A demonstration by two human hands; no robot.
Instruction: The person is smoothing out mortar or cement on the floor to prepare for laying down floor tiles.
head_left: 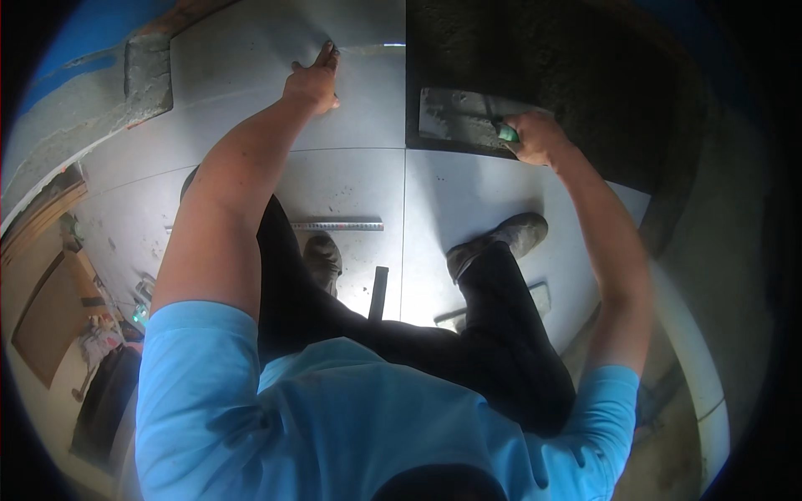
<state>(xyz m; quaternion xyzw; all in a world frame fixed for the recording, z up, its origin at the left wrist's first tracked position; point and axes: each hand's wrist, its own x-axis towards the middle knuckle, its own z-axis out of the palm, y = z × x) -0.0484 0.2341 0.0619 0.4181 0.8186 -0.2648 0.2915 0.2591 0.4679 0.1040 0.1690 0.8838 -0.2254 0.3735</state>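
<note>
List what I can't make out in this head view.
In the head view:
Left hand: palm hidden by its own back.
Trowel: green grip mostly covered by the right hand.
Ruler: markings too small to read.
Flat object: middle hidden behind the right trouser leg.

The trowel point(455, 115) has a long rectangular metal blade, dull and smeared with grey, and a green handle mostly hidden by the grip around it. It lies nearly level over the dark bed point(535, 50), at the corner between the bed's left and near edges, its long side running roughly along the near edge; whether it presses on the bed cannot be told. The bed is rough and almost black. The tile point(251, 79), pale grey, smooth and flat, borders the bed's left edge and meets a thin straight joint along its own near edge.
</note>
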